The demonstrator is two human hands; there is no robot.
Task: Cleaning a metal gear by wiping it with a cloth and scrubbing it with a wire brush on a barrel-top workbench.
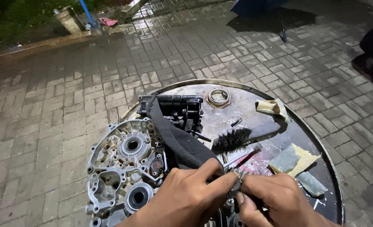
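On a round metal drum top [253,90], the left hand [186,195] and right hand [278,201] pinch 1 small metal part [235,178] between their fingertips. A dark rag [174,134] drapes beside the aluminium engine casing [123,168]. A black brush [232,138] lies just beyond the hands.

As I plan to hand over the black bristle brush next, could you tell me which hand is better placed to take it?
Probably the right hand: the black bristle brush lies just above it, with open drum top between. The left hand is pinching the dark cloth.
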